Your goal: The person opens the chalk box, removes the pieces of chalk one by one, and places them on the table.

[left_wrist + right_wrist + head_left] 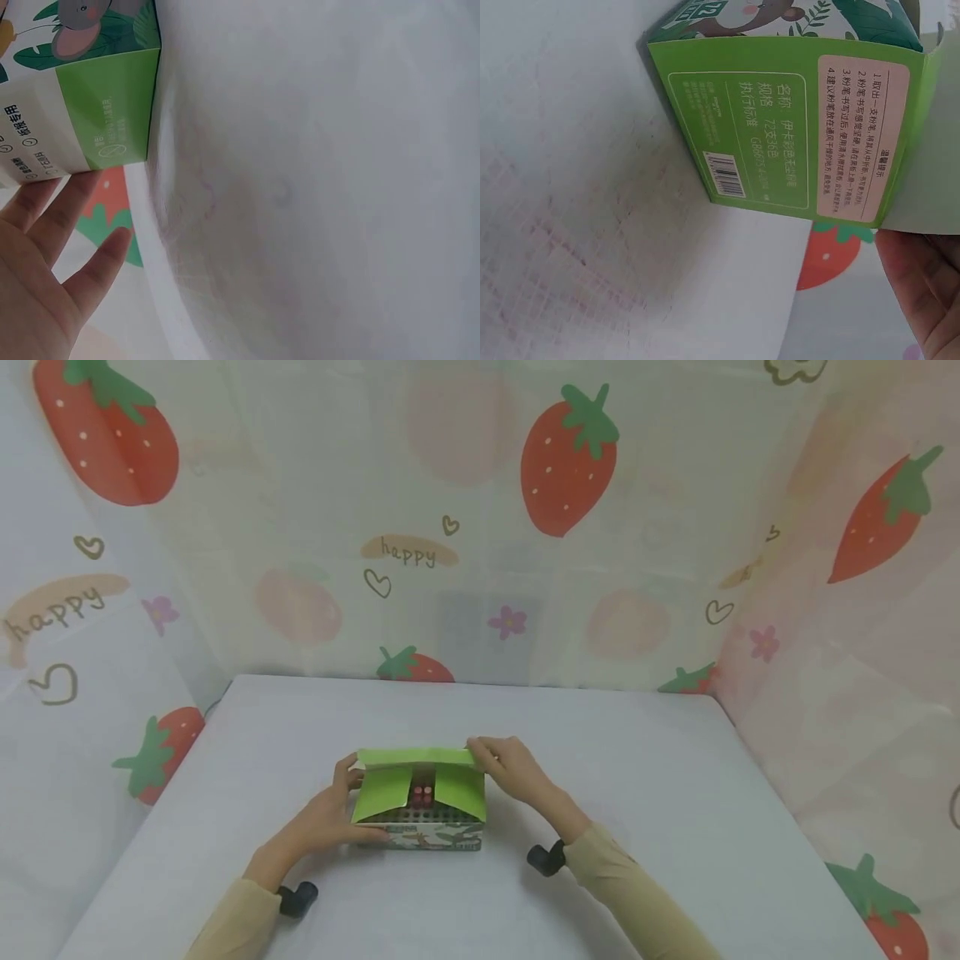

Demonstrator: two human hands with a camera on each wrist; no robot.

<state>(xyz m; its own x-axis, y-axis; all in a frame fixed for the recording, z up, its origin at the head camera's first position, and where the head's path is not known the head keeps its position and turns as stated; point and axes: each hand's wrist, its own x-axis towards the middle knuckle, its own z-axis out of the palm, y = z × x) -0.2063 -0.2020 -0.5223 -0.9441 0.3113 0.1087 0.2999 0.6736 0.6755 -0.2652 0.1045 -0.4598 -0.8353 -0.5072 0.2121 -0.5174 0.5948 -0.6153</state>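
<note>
A chalk box [450, 837] with a printed animal pattern and green sides stands on the table, its green lid [416, 757] raised at the back. Two green side flaps [461, 790] lean inward over the opening. Between them a few reddish chalk sticks [422, 796] show above a holed insert [450, 816]; the flaps hide the rest. My left hand [326, 817] grips the box's left end, thumb along the front and fingers behind. At the lid's right corner, my right hand [516, 768] pinches the edge. The right wrist view shows the box's label [772, 127] with a barcode.
The box stands on a white table [637, 777] whose far edge meets a curtain [315, 510] printed with strawberries, hearts and flowers. Similar cloth hangs along the left and right sides. A dark wrist camera [298, 900] sits on the left wrist, another [546, 858] on the right.
</note>
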